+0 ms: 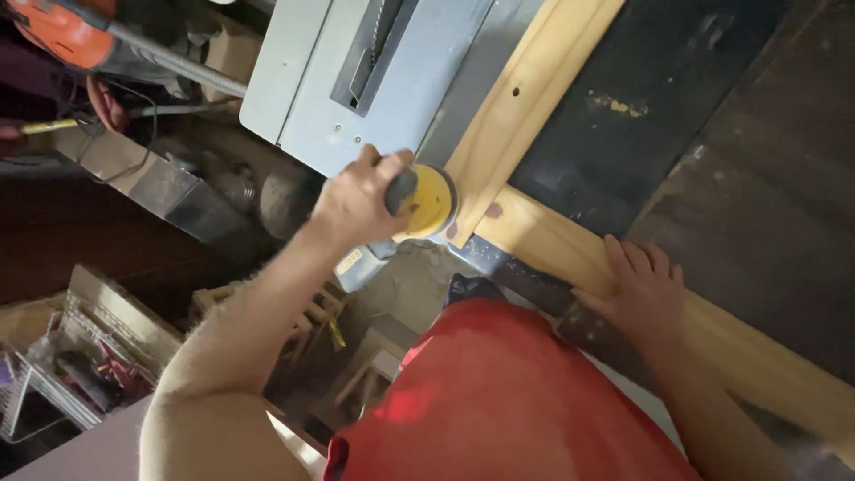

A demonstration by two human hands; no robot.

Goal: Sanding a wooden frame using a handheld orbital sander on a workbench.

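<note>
Two pine boards are laid on the dark surface [712,134], joined at a corner near its edge: the long board [534,80] runs toward the grey table saw [356,71], and the cross board [712,330] runs along the near edge. A yellow sander [426,201] is clamped in the left hand [356,200] and pressed against the joint, while the right hand [637,289] is laid flat, fingers spread, on the cross board. A red shirt [499,401] is seen below.
</note>
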